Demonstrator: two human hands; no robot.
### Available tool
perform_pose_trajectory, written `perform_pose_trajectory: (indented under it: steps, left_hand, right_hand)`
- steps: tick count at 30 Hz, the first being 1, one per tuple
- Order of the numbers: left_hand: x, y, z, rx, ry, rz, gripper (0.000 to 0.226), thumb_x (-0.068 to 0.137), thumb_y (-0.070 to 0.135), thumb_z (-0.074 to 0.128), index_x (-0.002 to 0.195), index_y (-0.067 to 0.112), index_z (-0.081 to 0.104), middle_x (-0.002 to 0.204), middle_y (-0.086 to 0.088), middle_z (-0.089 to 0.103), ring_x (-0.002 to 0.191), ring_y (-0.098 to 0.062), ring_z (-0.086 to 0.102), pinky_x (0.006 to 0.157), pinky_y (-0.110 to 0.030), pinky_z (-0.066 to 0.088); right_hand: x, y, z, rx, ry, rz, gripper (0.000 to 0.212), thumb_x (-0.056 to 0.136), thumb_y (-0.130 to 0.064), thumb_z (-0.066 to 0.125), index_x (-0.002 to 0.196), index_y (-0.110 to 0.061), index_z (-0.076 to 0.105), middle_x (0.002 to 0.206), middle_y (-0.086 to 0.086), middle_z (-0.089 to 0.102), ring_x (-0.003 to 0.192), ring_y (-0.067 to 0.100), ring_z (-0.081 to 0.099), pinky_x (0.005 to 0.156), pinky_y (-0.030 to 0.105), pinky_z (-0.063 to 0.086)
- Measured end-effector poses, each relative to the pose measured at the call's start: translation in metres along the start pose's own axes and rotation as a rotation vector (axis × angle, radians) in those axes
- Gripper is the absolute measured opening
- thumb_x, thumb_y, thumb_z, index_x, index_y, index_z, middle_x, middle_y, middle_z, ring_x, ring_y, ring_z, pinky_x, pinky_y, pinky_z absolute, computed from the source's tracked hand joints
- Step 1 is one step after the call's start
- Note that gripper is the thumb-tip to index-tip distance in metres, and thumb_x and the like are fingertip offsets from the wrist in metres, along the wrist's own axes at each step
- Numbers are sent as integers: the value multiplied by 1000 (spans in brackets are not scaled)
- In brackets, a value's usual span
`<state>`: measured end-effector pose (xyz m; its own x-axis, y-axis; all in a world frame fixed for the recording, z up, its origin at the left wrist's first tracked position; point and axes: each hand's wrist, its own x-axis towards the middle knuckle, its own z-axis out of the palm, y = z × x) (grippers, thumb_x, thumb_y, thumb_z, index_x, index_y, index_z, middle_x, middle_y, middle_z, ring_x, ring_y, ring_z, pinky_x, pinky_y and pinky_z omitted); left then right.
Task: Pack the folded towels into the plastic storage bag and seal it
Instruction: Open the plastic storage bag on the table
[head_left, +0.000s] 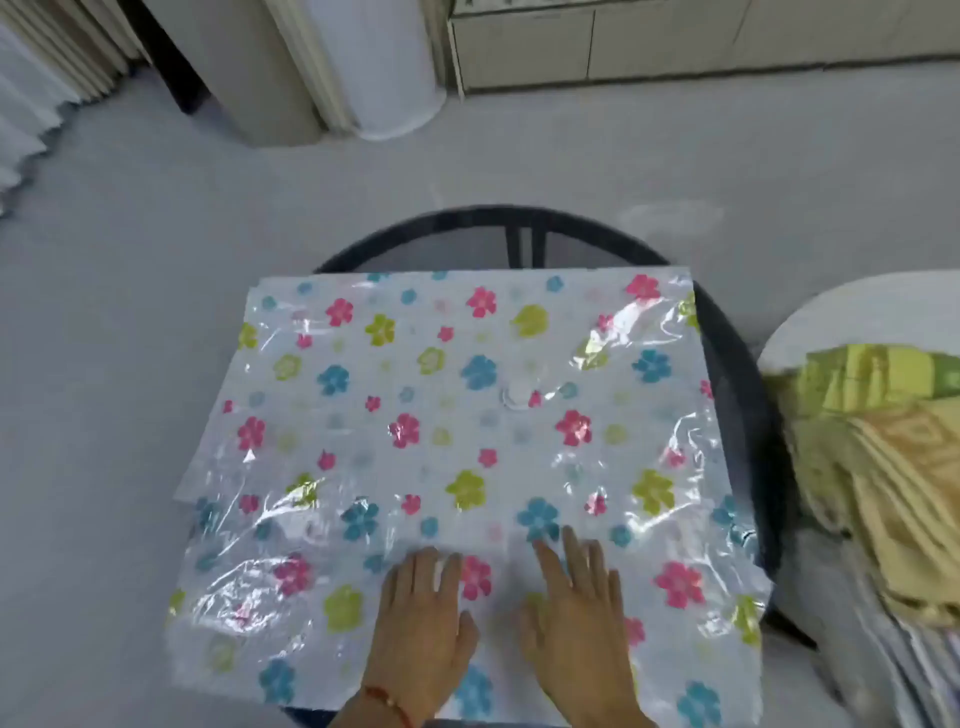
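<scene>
Two hands are flat on the bag right now, nothing gripped. The left hand (423, 605) has its fingers straight and together, palm down on the plastic, and the right hand (576, 597) is the same, fingers spread a bit more, pressing just beside it. Neither one is curled round or pinching anything.

So the flower-print plastic storage bag (467, 415) is spread out flat over a round dark table (727, 332), covering most of it and hanging over the near edge. It looks empty to me, no bulge, and the round valve (518, 395) sits about mid-bag, well beyond the fingertips. Both hands are on the near end of the bag, which I'd guess is the opening end, but the frame's too blurry to make out a zip strip, so can't say for sure.

The folded towels (883, 457), yellowish-green and tan, are stacked off on the person's right on a separate white round surface (831, 306), well apart from the bag. None are in it yet, so packing hasn't started.

Here's the bit that matters: the stack lies to the right of both hands, and the right hand is clearly the nearer one. My guess is it reaches sideways for the towels while the left stays down to pin the slippery plastic or lift the mouth open.
</scene>
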<state>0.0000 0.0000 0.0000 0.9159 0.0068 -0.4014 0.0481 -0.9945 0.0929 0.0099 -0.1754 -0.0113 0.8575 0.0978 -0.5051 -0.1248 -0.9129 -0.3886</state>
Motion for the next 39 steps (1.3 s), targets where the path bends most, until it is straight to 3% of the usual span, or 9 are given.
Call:
perform_pose_trajectory:
  steps: [2,6,9,17,21,23,27,33,39]
  left_hand:
    - [13,-8,40,70,-5,100,57,82,36,52,135,16,53,129,-13,53,121,-37,51,105,-56,38]
    - [22,-35,92,48,187,212,63,88,41,47,147,23,38,137,-12,48,129,-36,41,110,-60,25]
    - [24,-42,104,56,314,279,62,89,41,42,149,23,38,141,-10,43,132,-34,36,113,-56,23]
    - [22,-44,107,-25,425,354,58,92,41,36,145,19,41,138,-8,41,127,-28,37,108,-47,26]
    - [20,-47,113,-84,517,373,49,92,31,39,138,15,46,133,-9,45,123,-30,42,105,-45,30]
    - [18,-48,116,-142,577,366,40,92,30,40,128,14,51,125,-7,47,116,-27,45,99,-45,35]
    - [11,-43,114,-3,705,378,24,95,28,38,103,15,57,100,-6,52,90,-26,47,78,-43,37]
    - [-7,-48,101,-107,510,505,21,89,32,52,98,19,65,98,-3,65,90,-27,56,80,-42,45]
    - [-39,-75,92,-73,229,821,33,85,43,70,108,18,67,107,3,62,99,-16,54,95,-32,41]
  right_hand:
    - [13,14,36,-48,161,-65,73,84,-38,63,154,-22,49,166,17,34,151,50,29,119,67,28]
    - [24,27,87,-127,328,-163,82,89,-46,54,162,-16,32,172,22,12,157,51,4,123,71,7]
    - [31,32,101,-148,424,-191,86,88,-47,54,163,-14,29,172,23,9,156,52,1,121,74,6]
    - [28,33,104,-171,437,-207,75,93,-45,42,162,-16,32,171,25,13,156,52,-1,120,74,7]
    - [-2,29,103,-247,471,-340,64,93,-51,40,146,-18,55,163,24,36,154,50,20,118,76,10]
    - [-27,27,111,-261,397,-496,55,90,-56,48,132,-25,62,150,13,50,146,41,36,120,71,17]
    - [-45,24,112,-319,216,-577,61,84,-69,63,136,-39,52,140,-3,44,136,25,36,119,52,26]
    - [-45,25,116,-203,335,-609,44,88,-54,73,126,-31,73,124,0,66,116,23,59,99,42,46]
    - [-48,23,107,-29,300,-471,32,82,-48,82,111,-35,79,125,-10,65,120,14,56,107,37,45]
